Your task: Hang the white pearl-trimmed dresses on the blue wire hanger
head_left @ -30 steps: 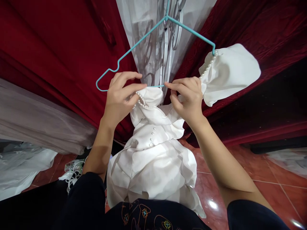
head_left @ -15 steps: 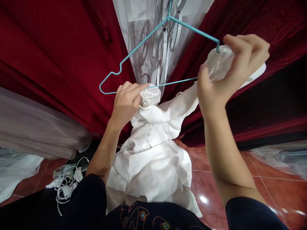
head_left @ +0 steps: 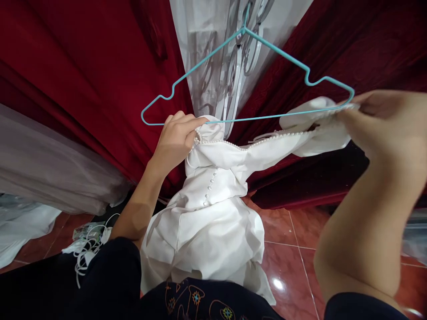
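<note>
A white dress (head_left: pixel 213 186) with a pearl-trimmed neckline and a row of small buttons hangs in front of me. My left hand (head_left: pixel 178 138) is closed round its left shoulder part and the bottom bar of a light-blue hanger (head_left: pixel 256 118). At the right, my right hand (head_left: pixel 376 120) pinches the other end of the pearl-edged strap, pulled out sideways near the hanger's right corner. The hanger's shoulders carry no fabric; its hook is at the top of the view.
Dark red curtains (head_left: pixel 100 66) hang on both sides, with a white ornate frame (head_left: pixel 231 84) behind the hanger. White cables (head_left: pixel 88 253) lie at the lower left. The floor (head_left: pixel 283 253) has red tiles.
My right hand has moved right and down, stretching the strap outward. The hanger's right end, hidden before, now shows. My left hand keeps its hold.
</note>
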Demonstrator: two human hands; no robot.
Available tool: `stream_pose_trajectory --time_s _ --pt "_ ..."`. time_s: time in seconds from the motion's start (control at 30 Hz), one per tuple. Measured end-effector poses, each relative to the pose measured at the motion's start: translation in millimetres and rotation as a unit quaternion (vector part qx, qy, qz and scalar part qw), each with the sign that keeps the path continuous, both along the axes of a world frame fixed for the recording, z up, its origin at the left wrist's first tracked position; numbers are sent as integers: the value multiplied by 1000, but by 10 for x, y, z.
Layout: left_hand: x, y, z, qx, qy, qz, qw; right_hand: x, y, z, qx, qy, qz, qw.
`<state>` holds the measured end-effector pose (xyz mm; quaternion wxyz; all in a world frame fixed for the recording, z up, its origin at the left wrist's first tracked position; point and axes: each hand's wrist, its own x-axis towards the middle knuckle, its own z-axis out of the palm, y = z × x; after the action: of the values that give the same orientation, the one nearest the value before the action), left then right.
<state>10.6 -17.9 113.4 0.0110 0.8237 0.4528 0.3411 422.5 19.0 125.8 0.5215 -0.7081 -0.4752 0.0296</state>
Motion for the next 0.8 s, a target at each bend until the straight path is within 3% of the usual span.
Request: stream_pose_trajectory --time_s 0.03,0.1,0.2,0.27,0.3,0.47,0.57,0.63,0.73,0.8 --pt "20 11 -14 -2 -1 -1 1000 -1 -114 -41 -38 -38 56 997" --pt "65 31 -38 -5 -6 -5 1000 -80 -330 -109 -9 -114 203 972" --pt "119 42 -53 -15 -15 -16 1000 -365 -513 -131 220 -188 285 914" --pt "134 37 -47 -15 -17 -20 1000 -611 -527 -108 307 -201 281 887" --pt "136 32 -41 -13 -16 -19 1000 -733 -512 -101 306 -195 284 888" --pt "115 -12 -60 43 -31 -6 999 -1148 -329 -275 180 -144 331 915" --pt "96 -94 -205 131 -57 7 990 -1217 -205 -457 195 -141 284 928" --pt "70 -183 -351 170 -67 -23 983 -1228 -162 -519 195 -134 271 933" --pt "-24 -301 -549 115 -116 -28 986 -1239 -177 -506 213 -116 270 932" --pt "-151 -288 -628 22 -187 53 981 -1245 -224 -469 236 -112 267 928"
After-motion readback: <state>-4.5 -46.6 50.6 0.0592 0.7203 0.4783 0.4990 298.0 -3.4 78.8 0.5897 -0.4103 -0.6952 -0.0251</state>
